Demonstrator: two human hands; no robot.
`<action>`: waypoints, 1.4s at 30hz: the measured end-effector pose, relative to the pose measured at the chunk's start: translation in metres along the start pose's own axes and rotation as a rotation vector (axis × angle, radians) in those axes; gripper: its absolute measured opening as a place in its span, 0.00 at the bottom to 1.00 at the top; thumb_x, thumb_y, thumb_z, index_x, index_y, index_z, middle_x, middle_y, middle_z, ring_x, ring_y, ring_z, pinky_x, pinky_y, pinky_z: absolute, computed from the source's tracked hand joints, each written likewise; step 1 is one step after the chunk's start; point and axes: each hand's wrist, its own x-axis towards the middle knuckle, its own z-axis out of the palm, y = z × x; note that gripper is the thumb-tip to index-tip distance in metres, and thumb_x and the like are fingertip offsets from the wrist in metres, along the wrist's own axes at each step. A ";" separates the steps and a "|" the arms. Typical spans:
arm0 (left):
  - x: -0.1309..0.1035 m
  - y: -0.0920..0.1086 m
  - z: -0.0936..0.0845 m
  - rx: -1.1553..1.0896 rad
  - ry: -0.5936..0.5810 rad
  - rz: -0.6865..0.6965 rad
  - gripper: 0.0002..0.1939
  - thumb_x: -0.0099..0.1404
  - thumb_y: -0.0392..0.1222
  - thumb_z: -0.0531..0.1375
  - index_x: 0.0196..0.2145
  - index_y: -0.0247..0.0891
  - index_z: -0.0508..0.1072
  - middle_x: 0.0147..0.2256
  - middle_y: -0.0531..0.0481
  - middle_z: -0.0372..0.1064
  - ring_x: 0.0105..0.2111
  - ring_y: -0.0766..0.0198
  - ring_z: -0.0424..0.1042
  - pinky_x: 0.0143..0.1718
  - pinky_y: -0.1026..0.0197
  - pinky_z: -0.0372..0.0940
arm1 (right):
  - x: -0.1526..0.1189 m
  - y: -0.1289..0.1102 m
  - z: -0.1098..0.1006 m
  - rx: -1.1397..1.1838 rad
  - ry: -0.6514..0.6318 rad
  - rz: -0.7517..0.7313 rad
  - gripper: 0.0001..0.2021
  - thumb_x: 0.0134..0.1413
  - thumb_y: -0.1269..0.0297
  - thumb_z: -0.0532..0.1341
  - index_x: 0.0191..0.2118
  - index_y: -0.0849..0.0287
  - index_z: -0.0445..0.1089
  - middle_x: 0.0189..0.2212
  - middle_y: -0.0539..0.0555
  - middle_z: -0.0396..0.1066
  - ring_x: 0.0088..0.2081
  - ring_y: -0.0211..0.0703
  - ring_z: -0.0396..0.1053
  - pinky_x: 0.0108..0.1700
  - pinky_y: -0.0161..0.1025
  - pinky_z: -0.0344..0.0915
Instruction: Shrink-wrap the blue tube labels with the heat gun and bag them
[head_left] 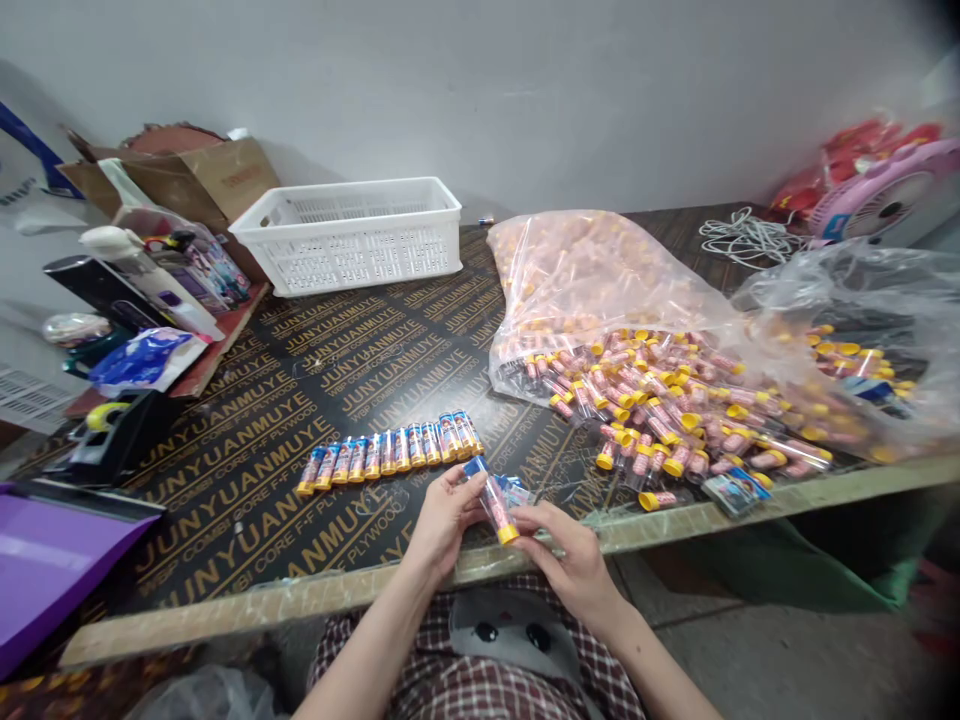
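Observation:
Near the table's front edge, both my hands hold one clear tube point(496, 508) with a yellow cap and pink contents. My left hand point(444, 520) pinches its upper end, where a blue label or wrap shows. The fingers of my right hand point(566, 550) close on the tube near the yellow cap. Just behind it lie some small blue printed labels point(516, 490), partly hidden. A slanting row of tubes with blue printed wraps point(386, 452) lies to the left. On the right, a heap of yellow-capped tubes without wraps point(652, 410) spills from a clear plastic bag point(592, 265).
A white plastic basket point(367, 245) stands against the wall. More printed labels point(735, 490) lie at the right front edge, near a second plastic bag point(900, 300). A pink fan point(889, 200) and white cord point(750, 238) are behind. At left are a tape dispenser point(101, 440) and purple bin point(60, 565).

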 end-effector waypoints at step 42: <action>0.024 0.043 -0.030 0.584 0.254 0.269 0.20 0.41 0.52 0.68 0.26 0.33 0.70 0.19 0.53 0.67 0.19 0.68 0.64 0.23 0.66 0.59 | 0.008 0.003 -0.002 0.135 -0.007 0.041 0.42 0.46 0.71 0.58 0.64 0.50 0.35 0.64 0.57 0.39 0.59 0.52 0.53 0.58 0.53 0.55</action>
